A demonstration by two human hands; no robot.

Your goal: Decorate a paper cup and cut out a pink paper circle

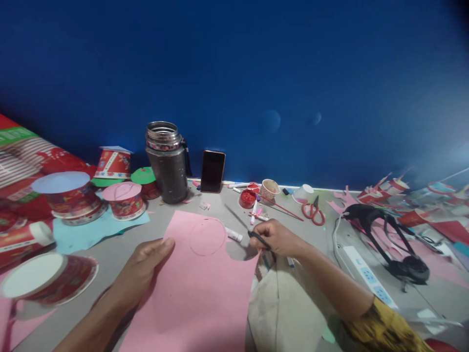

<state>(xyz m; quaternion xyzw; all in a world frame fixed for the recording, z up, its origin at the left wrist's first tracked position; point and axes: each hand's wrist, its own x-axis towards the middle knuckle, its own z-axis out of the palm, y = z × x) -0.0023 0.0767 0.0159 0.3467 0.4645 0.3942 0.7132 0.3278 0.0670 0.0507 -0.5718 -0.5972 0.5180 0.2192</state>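
Observation:
A pink paper sheet (200, 288) lies in front of me with a pencilled circle (207, 236) near its top and a rounded cut-out on its right edge. My left hand (141, 271) holds the sheet's left edge, fingers together over it. My right hand (276, 237) is closed on black-handled scissors (244, 227), their blades pointing up-left over the sheet's upper right corner.
Upturned red paper cups (122, 200) with coloured paper circles stand at the left on light blue paper (91, 230). A steel flask (167, 164), a phone (212, 171), red scissors (313, 211), markers and a glitter pot (248, 199) line the blue wall. A power strip (366, 274) lies right.

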